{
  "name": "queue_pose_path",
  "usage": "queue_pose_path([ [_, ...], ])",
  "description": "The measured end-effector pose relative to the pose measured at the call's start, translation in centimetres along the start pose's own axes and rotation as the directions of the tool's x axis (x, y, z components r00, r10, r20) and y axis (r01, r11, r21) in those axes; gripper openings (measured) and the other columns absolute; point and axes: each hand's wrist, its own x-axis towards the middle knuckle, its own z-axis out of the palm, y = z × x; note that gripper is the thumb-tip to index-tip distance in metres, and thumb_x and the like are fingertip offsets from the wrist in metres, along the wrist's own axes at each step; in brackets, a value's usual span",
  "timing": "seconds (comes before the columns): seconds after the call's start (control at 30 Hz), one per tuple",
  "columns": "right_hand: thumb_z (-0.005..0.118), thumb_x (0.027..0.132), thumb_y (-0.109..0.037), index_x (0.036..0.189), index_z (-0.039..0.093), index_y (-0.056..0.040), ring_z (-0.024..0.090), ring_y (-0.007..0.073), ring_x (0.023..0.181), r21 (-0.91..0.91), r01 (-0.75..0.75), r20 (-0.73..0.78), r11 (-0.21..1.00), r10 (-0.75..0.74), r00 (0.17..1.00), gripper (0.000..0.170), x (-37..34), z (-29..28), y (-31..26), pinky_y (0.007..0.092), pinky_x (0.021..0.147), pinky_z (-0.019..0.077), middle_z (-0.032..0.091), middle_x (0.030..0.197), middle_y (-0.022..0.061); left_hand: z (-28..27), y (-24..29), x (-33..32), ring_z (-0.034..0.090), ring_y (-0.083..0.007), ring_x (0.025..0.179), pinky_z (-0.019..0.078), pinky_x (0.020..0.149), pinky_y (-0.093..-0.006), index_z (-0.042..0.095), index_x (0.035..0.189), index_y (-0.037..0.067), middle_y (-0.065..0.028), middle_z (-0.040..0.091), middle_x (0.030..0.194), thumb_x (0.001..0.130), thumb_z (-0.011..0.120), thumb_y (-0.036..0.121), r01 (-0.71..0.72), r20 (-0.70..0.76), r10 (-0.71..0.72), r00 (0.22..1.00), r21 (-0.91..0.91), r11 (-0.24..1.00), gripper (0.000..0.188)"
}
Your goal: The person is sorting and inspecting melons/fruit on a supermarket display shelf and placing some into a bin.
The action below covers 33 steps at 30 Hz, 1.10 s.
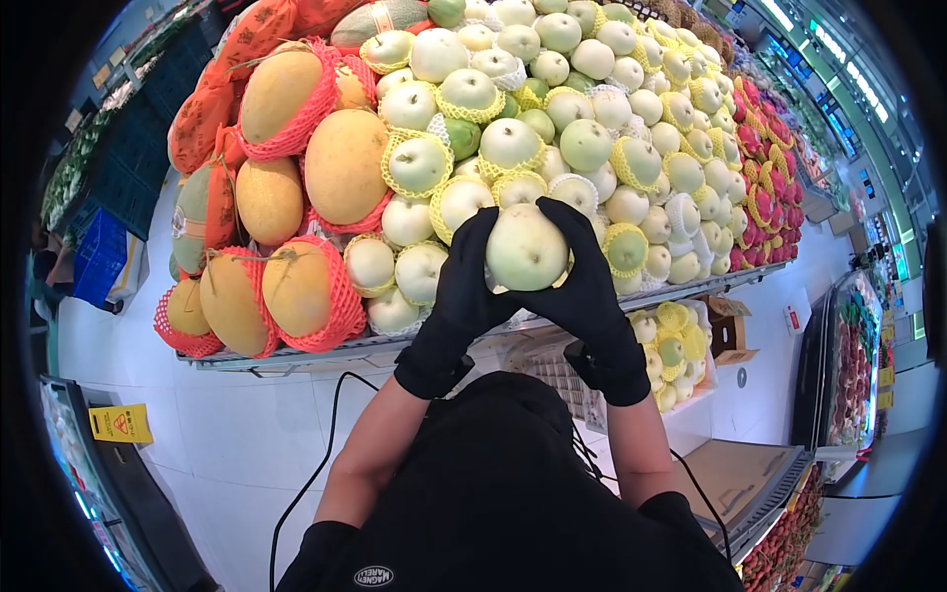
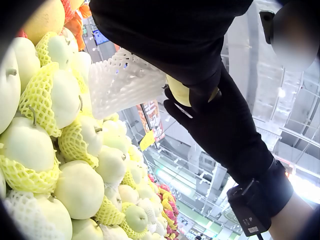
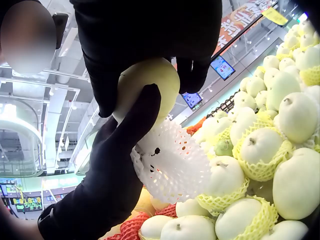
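A pale green-white melon point(image 1: 528, 247) is held up in front of the body, between two hands in black gloves. My left hand point(image 1: 469, 281) grips its left side, and my right hand point(image 1: 587, 281) curls round the right side. In the right wrist view a thumb lies across the melon point(image 3: 167, 82). From its far side hangs a white foam net sleeve point(image 3: 172, 162), loose and flared, which also shows in the left wrist view, where the hands hide most of the fruit. Just beyond the hands lie more pale melons point(image 1: 511, 143), many in yellow foam nets point(image 1: 419, 163).
Large yellow melons point(image 1: 345, 168) in red nets fill the display's left side. Dragon fruit point(image 1: 764, 178) lies at the right. The stand's front edge point(image 1: 395, 347) runs below the hands. A crate of netted melons point(image 1: 676, 350) stands beneath it. A yellow floor sign point(image 1: 120, 424) is at left.
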Motion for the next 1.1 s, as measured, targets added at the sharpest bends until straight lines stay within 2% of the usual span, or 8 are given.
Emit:
queue_pose_path([
  [0.2, 0.088, 0.062, -0.017, 0.136, 0.042, -0.0035, 0.047, 0.0269, 0.125, 0.093, -0.111, 0.08, 0.989, 0.103, 0.991, 0.088, -0.1, 0.1, 0.2, 0.0389, 0.104, 0.0411, 0.047, 0.135, 0.0149, -0.2, -0.3, -0.6, 0.053, -0.0385, 0.117, 0.0449, 0.097, -0.0447, 0.037, 0.136, -0.001, -0.0231, 0.051, 0.128, 0.058, 0.09, 0.029, 0.076, -0.007, -0.076, 0.997, -0.026, 0.997, 0.099],
  [0.3, 0.089, 0.062, -0.019, 0.136, 0.042, -0.0043, 0.047, 0.0268, 0.126, 0.095, -0.113, 0.105, 0.989, 0.103, 0.989, 0.09, 0.1, 0.1, 0.1, 0.0387, 0.105, 0.0403, 0.047, 0.136, 0.0143, -0.7, -0.7, -0.9, 0.056, -0.0355, 0.115, 0.0466, 0.096, -0.0424, 0.039, 0.136, 0.0, -0.0213, 0.054, 0.126, 0.056, 0.092, 0.029, 0.131, 0.007, -0.131, 0.991, -0.052, 0.99, 0.1],
  [0.4, 0.09, 0.061, -0.021, 0.136, 0.043, -0.0046, 0.047, 0.0279, 0.126, 0.08, -0.087, 0.102, 0.993, 0.079, 0.992, 0.089, 0.2, 0.4, 0.2, 0.0392, 0.105, 0.0396, 0.048, 0.135, 0.0145, -1.0, -0.8, -1.0, 0.058, -0.0338, 0.113, 0.0476, 0.095, -0.0408, 0.041, 0.135, 0.001, -0.0192, 0.056, 0.124, 0.053, 0.093, 0.024, 0.161, 0.005, -0.161, 0.987, 0.0, 0.987, 0.099],
  [0.6, 0.09, 0.061, -0.022, 0.134, 0.044, -0.0045, 0.047, 0.0289, 0.125, 0.099, -0.117, 0.111, 0.988, 0.106, 0.988, 0.088, 0.3, 0.9, 0.8, 0.04, 0.105, 0.0394, 0.048, 0.134, 0.0148, -0.9, -2.1, -1.4, 0.057, -0.0321, 0.114, 0.0468, 0.096, -0.0404, 0.043, 0.135, 0.002, -0.0177, 0.056, 0.125, 0.054, 0.092, 0.016, 0.16, -0.002, -0.16, 0.987, 0.015, 0.987, 0.096],
  [0.8, 0.09, 0.061, -0.02, 0.134, 0.045, -0.0042, 0.048, 0.0264, 0.124, 0.085, -0.119, 0.127, 0.989, 0.108, 0.986, 0.088, 0.5, 0.3, 0.8, 0.0388, 0.104, 0.0398, 0.049, 0.134, 0.0133, -0.4, -2.5, -1.8, 0.053, -0.0304, 0.12, 0.0433, 0.101, -0.0402, 0.041, 0.137, 0.002, -0.0172, 0.054, 0.129, 0.053, 0.092, 0.016, 0.187, 0.0, -0.189, 0.982, -0.144, 0.972, 0.099],
  [0.9, 0.089, 0.062, -0.017, 0.135, 0.044, -0.0039, 0.048, 0.025, 0.124, 0.082, -0.097, 0.117, 0.992, 0.087, 0.989, 0.087, 0.6, 0.1, 0.7, 0.0379, 0.104, 0.04, 0.049, 0.134, 0.0126, -0.8, -2.2, -1.6, 0.051, -0.0295, 0.123, 0.0417, 0.103, -0.0403, 0.041, 0.138, 0.003, -0.0166, 0.052, 0.133, 0.054, 0.092, 0.017, 0.252, 0.046, -0.248, 0.968, -0.195, 0.948, 0.099],
  [1.1, 0.088, 0.064, -0.015, 0.137, 0.042, -0.0029, 0.048, 0.0246, 0.125, 0.125, -0.106, 0.095, 0.986, 0.094, 0.991, 0.087, 0.8, 0.6, 1.2, 0.0371, 0.105, 0.0401, 0.049, 0.133, 0.0127, -1.3, -2.0, -1.0, 0.05, -0.0281, 0.123, 0.0417, 0.103, -0.0402, 0.038, 0.139, 0.003, -0.0158, 0.05, 0.134, 0.056, 0.091, 0.016, 0.251, 0.049, -0.247, 0.968, -0.187, 0.95, 0.099],
])
